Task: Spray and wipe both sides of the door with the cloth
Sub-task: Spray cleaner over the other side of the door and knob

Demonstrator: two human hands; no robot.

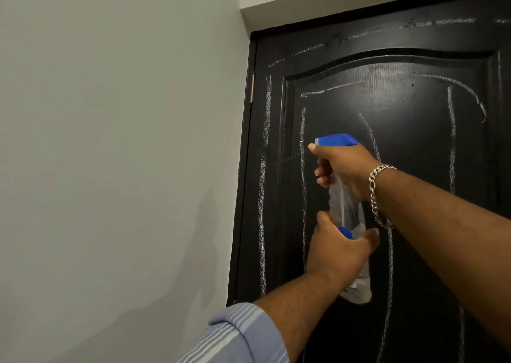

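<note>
Right hand grips the neck of a clear spray bottle, fingers curled at the trigger, blue nozzle aimed left at the black chalk-marked door. Left hand holds the bottle's lower body, fingers wrapped round it. Hinge edge and grey wall lie left; cloth not discernible.

1 black panelled door | 1 clear spray bottle with blue head | 2 hands: left hand, right hand | 1 silver chain bracelet | 1 door hinge | 1 striped sleeve
</note>
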